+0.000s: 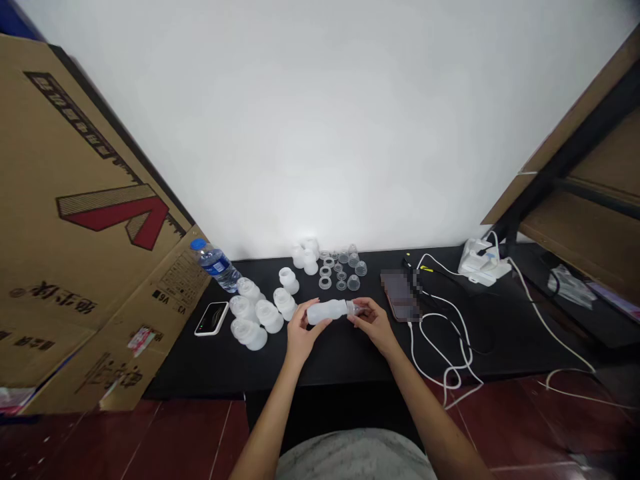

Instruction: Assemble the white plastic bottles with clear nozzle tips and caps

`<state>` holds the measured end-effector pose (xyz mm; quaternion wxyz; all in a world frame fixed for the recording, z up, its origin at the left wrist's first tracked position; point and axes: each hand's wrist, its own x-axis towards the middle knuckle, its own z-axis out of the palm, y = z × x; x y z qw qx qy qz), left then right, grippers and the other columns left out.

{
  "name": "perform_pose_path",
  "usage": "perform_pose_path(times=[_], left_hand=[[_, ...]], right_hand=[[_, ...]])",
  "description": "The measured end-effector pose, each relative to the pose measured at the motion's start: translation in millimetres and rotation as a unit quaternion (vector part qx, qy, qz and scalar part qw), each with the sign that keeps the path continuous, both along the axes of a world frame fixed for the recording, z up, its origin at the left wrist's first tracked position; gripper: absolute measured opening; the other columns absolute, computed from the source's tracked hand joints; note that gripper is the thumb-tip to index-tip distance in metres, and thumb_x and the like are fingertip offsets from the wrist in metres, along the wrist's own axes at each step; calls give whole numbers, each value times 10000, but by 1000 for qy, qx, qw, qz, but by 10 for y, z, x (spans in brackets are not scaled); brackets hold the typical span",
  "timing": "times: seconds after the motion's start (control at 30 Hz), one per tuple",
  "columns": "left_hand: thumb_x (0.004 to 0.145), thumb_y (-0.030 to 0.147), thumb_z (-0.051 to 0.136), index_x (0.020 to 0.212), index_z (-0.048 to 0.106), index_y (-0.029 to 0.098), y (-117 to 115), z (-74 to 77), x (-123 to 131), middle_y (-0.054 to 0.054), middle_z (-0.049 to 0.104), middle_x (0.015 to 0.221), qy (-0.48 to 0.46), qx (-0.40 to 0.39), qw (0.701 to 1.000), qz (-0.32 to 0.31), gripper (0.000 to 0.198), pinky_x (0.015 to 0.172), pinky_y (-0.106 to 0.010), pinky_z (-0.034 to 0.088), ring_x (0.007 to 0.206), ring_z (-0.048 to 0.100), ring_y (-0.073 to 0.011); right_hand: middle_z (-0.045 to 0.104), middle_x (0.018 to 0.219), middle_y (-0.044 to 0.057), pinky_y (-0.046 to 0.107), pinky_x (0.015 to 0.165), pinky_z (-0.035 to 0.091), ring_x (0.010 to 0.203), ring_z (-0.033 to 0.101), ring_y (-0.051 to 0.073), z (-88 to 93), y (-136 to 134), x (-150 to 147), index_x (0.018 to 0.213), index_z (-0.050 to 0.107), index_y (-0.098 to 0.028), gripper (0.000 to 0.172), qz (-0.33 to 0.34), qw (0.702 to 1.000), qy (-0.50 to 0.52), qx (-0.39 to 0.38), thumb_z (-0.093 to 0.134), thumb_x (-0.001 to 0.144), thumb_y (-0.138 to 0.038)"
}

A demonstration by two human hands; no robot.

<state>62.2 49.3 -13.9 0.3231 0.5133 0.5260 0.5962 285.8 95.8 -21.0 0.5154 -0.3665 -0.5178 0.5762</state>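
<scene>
My left hand grips the body of a small frosted white plastic bottle held sideways just above the black table. At the bottle's neck, my right hand pinches a small clear part whose details are too small to make out. Several more white bottles lie in a cluster to the left of my hands. Behind them, near the wall, sit other white bottles and several clear rings and caps.
A water bottle with a blue cap and a white-cased phone lie at the left. A dark phone, white cables and a white power strip are at the right. A large cardboard box leans on the left.
</scene>
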Motion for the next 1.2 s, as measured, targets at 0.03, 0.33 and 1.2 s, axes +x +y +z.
perform_pose_path(times=[0.03,0.33,1.2], left_hand=[[791,454,924,1270,731,230,1,-7,-2,-122,745,1310,0,-1,1000,-2,563,1031,-453,619,1224,735,-311],[810,411,916,1347,690,229,5,-47,-14,-144,732,1404,-27,-7,1000,-13,611,1100,-497,592,1319,700,-337],[851,473,864,1431,671,216,-55,4,-35,-141,766,1357,-30,-48,997,-52,663,1130,-478,564,1265,731,-315]], right_hand=[[733,1084,57,306,651,615,828,664,190,-6,4,4,1127,740,-239,493,3,1000,4,0,977,739,-428],[739,1186,57,355,820,634,910,682,196,-39,9,29,1173,770,-264,462,31,999,18,10,965,768,-374],[529,502,-18,281,558,373,489,491,149,35,-70,17,634,646,-212,682,10,982,-173,70,485,1042,-735]])
